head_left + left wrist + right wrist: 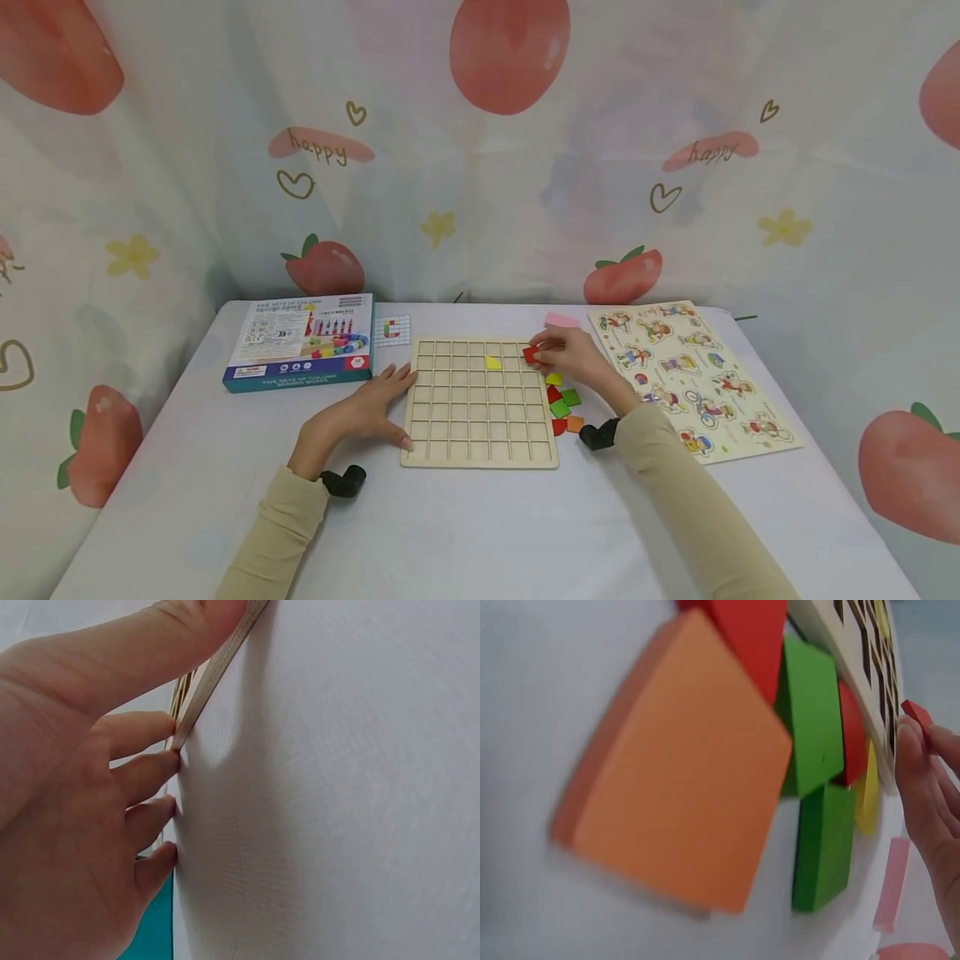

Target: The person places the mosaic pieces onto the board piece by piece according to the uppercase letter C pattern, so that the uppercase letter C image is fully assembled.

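Note:
A wooden grid board (pixel 480 464) lies flat on the white table, with one yellow piece (pixel 493 363) in an upper cell. My left hand (pixel 360 412) rests along the board's left side, its thumb at the near left corner and its fingertips at the edge. In the left wrist view those fingers (pixel 142 778) are slightly bent, and the thumb overlaps the board's edge. With thumb and fingers, my right hand (pixel 576 358) pinches a red tile (pixel 530 356) over the board's far right corner. Beside the right edge lie an orange tile (pixel 682 772), green tiles (pixel 572 397), red tiles and a yellow one.
A small pattern card (pixel 392 331) lies behind the board's far left corner, beside a flat toy box (pixel 300 342). To the right is a wooden picture puzzle (pixel 678 364). A pink piece (pixel 561 320) sits behind my right hand. A printed curtain hangs behind the table.

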`<state>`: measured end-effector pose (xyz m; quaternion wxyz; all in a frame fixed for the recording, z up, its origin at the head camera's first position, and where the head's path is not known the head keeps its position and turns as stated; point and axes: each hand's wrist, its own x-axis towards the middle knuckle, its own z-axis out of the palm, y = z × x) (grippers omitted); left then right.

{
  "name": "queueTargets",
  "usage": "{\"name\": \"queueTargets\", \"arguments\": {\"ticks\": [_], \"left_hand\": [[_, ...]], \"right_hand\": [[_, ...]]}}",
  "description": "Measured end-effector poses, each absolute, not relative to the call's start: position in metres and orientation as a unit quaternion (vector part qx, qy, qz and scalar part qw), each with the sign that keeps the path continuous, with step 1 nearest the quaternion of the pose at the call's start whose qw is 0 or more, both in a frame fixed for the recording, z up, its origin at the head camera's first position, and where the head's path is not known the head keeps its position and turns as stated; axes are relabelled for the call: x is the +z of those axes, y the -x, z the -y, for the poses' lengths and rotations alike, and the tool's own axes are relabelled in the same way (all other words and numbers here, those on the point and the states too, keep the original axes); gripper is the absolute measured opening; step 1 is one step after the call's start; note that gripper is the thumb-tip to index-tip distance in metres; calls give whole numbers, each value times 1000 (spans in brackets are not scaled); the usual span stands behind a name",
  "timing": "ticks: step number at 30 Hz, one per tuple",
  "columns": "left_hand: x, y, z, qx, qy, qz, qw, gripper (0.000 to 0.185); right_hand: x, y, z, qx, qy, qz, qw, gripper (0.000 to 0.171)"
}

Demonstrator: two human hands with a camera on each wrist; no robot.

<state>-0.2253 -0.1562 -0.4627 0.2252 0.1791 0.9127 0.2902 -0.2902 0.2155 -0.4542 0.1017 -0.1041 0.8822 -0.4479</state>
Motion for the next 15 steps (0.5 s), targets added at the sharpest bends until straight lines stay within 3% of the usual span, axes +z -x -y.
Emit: {"name": "queueTargets", "arguments": {"ticks": [15], "left_hand": [[-465, 227, 159, 302, -189, -909, 219, 111]], "right_hand": [[-454, 297, -184, -421, 128, -892, 105, 30]]}}
